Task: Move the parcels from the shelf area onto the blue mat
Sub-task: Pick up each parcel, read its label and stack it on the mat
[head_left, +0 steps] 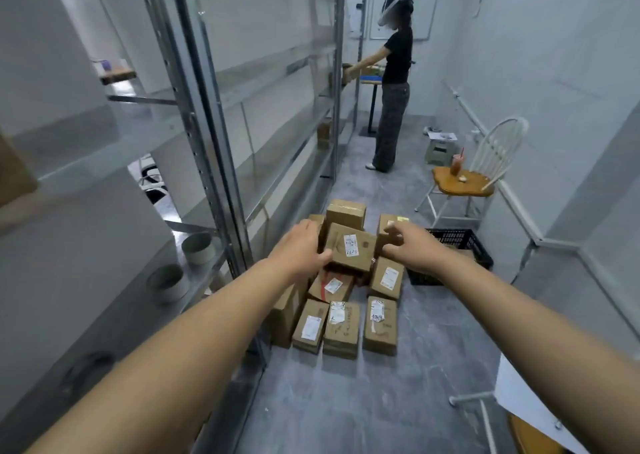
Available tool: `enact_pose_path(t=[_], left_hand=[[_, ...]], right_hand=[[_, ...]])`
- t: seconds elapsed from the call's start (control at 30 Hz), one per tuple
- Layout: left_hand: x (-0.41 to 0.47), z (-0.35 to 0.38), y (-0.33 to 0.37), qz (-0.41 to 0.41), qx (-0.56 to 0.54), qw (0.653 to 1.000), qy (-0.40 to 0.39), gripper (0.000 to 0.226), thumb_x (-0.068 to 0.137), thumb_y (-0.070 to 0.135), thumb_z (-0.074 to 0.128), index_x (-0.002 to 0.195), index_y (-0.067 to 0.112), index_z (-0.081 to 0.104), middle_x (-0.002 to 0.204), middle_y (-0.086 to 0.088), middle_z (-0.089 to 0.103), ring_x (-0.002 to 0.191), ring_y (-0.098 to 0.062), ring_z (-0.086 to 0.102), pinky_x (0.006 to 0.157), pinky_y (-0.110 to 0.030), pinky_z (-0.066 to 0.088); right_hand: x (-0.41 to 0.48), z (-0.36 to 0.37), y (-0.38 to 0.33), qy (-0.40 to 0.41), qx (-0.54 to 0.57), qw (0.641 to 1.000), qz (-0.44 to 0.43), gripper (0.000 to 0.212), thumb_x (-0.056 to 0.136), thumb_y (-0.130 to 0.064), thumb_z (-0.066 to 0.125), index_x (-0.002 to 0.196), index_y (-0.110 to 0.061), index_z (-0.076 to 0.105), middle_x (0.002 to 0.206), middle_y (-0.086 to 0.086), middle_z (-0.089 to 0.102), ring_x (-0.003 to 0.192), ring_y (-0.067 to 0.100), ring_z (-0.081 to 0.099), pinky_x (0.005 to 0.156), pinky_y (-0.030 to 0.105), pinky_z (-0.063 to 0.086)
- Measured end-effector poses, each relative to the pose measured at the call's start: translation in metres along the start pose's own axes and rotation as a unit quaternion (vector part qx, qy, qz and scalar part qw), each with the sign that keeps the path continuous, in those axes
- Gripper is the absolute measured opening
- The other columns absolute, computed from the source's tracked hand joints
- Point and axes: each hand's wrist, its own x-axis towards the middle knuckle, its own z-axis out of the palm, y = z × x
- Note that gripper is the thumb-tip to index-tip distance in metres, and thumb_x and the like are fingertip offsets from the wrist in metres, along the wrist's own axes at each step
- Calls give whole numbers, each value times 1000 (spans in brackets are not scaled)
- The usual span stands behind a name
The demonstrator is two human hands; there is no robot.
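Several brown cardboard parcels (343, 329) with white labels lie in a pile on the grey floor beside the metal shelf (207, 135). On top of the pile rests a tilted labelled parcel (349, 249). My left hand (301, 249) is clasped on its left side, with the thumb over the near edge. My right hand (408, 245) hovers just off its right edge, fingers spread and curled, with a small gap to the box. A blue surface (370, 78) shows on a small table at the far end of the room.
Another person (394, 83) stands at the far end of the shelf, reaching into it. A black crate (457, 242) sits right of the pile. A white chair (464, 180) holds a drink. Two grey bowls (197, 247) stand on the low shelf.
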Motion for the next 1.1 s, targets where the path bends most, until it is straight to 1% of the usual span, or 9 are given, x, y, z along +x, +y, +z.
enact_pose_path(t=[0.17, 0.33, 0.4, 0.5, 0.67, 0.73, 0.87, 0.97, 1.1], left_hand=[[74, 31, 6, 21, 9, 999, -47, 58, 87, 42, 60, 135, 14, 44, 137, -5, 48, 123, -22, 49, 100, -37, 42], [170, 60, 21, 8, 22, 999, -44, 59, 88, 43, 59, 135, 11, 43, 137, -7, 48, 123, -24, 48, 101, -38, 41], [209, 76, 27, -10, 16, 999, -47, 63, 88, 44, 59, 138, 11, 41, 140, -7, 47, 125, -24, 47, 102, -37, 41], [261, 98, 36, -41, -3, 998, -45, 66, 89, 45, 60, 143, 13, 38, 143, -4, 44, 129, -22, 45, 105, -36, 39], [327, 140, 35, -73, -30, 995, -60, 55, 88, 44, 58, 134, 15, 44, 136, -5, 49, 122, -22, 49, 98, -35, 42], [347, 156, 28, -89, -46, 993, -68, 58, 88, 43, 60, 138, 18, 41, 138, -3, 48, 125, -20, 48, 100, -34, 41], [401, 185, 5, -130, -55, 986, -84, 70, 87, 37, 64, 147, 20, 33, 145, -1, 43, 132, -19, 41, 108, -35, 35], [451, 209, -21, -149, -67, 982, -95, 67, 85, 29, 68, 144, 20, 36, 144, 0, 43, 131, -19, 41, 106, -34, 34], [521, 244, -61, -206, -99, 968, -108, 61, 85, 24, 67, 140, 19, 40, 143, 0, 42, 132, -20, 39, 105, -36, 35]], right_hand=[[53, -10, 41, 12, -18, 999, 28, 48, 87, -28, 61, 132, -15, 52, 125, 4, 59, 111, 20, 56, 94, 36, 48], [138, -28, 94, 10, -7, 999, 30, 53, 87, -29, 60, 137, -15, 48, 132, 5, 55, 120, 21, 53, 102, 41, 45], [175, -36, 118, 16, 24, 999, 28, 50, 89, -26, 58, 136, -16, 49, 134, 3, 54, 122, 19, 52, 101, 35, 44], [226, -46, 151, 20, 64, 998, 18, 43, 89, -20, 57, 133, -21, 53, 131, -1, 57, 116, 14, 54, 90, 24, 41], [309, -52, 190, -17, 79, 997, 12, 44, 91, -19, 55, 135, -22, 50, 131, -2, 56, 109, 11, 56, 88, 24, 44], [340, -44, 198, -50, 92, 994, 24, 44, 91, -18, 56, 135, -19, 49, 133, 0, 54, 103, 12, 59, 86, 24, 48], [411, -24, 210, -104, 79, 991, 28, 49, 89, -17, 58, 137, -15, 47, 136, 5, 54, 122, 20, 52, 99, 30, 43], [469, -10, 219, -114, 94, 988, 39, 50, 89, -16, 58, 138, -13, 46, 135, 5, 53, 119, 19, 53, 98, 29, 43], [544, 13, 244, -109, 132, 982, 75, 48, 91, -15, 57, 139, -16, 46, 133, 1, 55, 106, 13, 56, 86, 26, 46]])
